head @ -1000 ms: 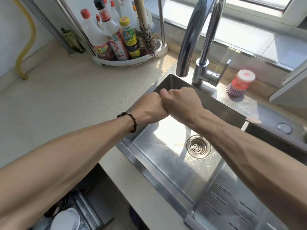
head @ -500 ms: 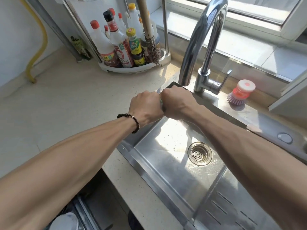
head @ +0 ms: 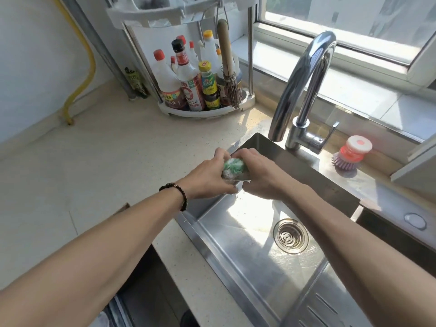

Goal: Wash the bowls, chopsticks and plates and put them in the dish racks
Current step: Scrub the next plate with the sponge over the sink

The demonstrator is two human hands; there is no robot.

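Observation:
Both my hands are together over the far left corner of the steel sink (head: pixel 250 263). Between them is a green and white scrubbing sponge (head: pixel 234 168), wet and crumpled. My left hand (head: pixel 207 178), with a bead bracelet at the wrist, grips the sponge from the left. My right hand (head: pixel 262 178) grips it from the right, fingers curled over its top. No bowl, plate or chopsticks lie in the sink. A pull-out rack (head: pixel 111 312) shows under the counter at the lower left, mostly hidden by my left arm.
The chrome tap (head: pixel 304 90) arches just behind my hands, not running. A red and white dish brush (head: pixel 351 153) stands on the sink's back ledge. A corner rack with sauce bottles (head: pixel 195 90) and a bamboo brush stands on the beige counter (head: pixel 94 173). The drain (head: pixel 290 236) is open.
My hands, pressed fist to fist before, have parted a little and turned, so the green sponge between them now shows. The view has tilted and pulled back.

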